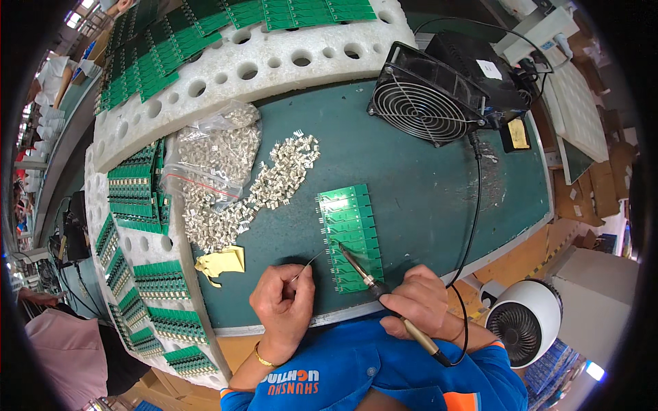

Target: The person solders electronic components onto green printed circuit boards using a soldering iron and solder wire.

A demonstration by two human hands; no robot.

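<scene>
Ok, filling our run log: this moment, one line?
left hand: thin silver wire; right hand: gold-handled soldering iron; tip: at green rectangular circuit board

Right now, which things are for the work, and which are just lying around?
For the work:
soldering iron, in the right hand
thin wire, in the left hand
green board under the iron's tip
probably the small pale connectors

Seemingly just lying about:
yellow scrap
white fan

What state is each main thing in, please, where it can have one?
Left hand: closed on thin wire
Right hand: closed around soldering iron
Soldering iron: tip at circuit panel
Circuit panel: lying flat
Plastic bag: filled, lying down
Small white parts: heaped loose
Yellow piece: ragged-edged
Black fan: spinning unclear
White fan: spinning unclear
</scene>
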